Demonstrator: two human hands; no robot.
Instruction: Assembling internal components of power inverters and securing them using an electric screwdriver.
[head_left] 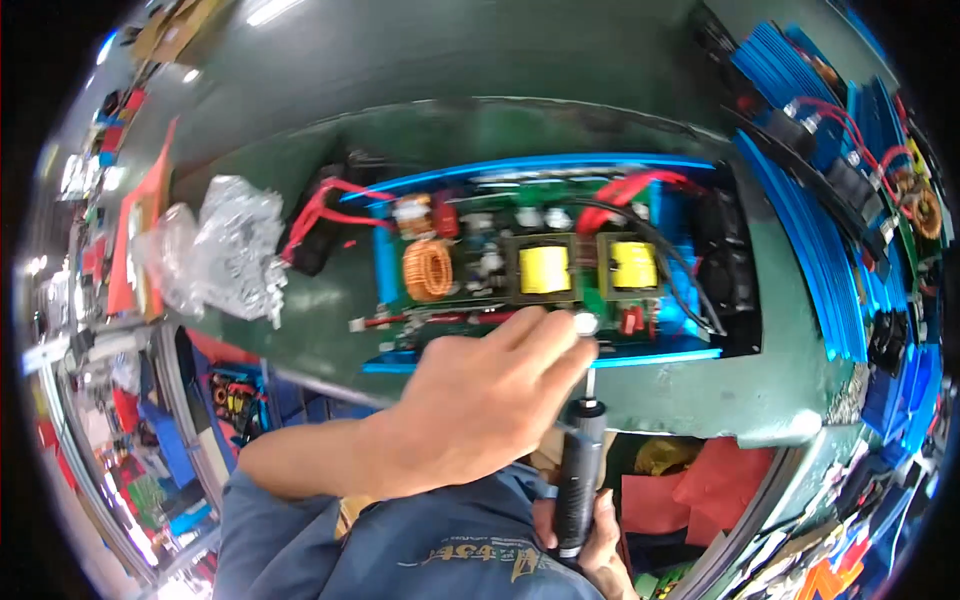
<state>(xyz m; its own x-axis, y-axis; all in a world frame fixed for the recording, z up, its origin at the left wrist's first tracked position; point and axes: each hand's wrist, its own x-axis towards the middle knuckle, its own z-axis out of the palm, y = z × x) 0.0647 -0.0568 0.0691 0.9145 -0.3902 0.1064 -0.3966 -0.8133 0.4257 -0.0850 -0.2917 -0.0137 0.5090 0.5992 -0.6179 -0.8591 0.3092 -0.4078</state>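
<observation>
My left hand (480, 385) reaches over the near blue edge of an inverter-like unit, its fingers bent and pressed together at the circuit board. What they pinch, if anything, is hidden; a small whitish round part (586, 323) shows beside the fingertips. Below, my right hand (598, 545) is wrapped round the black handle of a screwdriver (580, 475), whose metal shaft points up to the left fingertips. The open blue housing (540, 165) holds a copper-wound ring coil (427, 270), two yellow-wrapped transformers (545, 270), red and black wires, and a black fan end (725, 260).
Crumpled clear plastic bags (240, 245) lie left on the green bench (690, 400). More blue finned housings (800, 240) with wired boards stand at the right, near a blue bin (890, 390). Red sheets (690, 500) fill an opening below the bench edge.
</observation>
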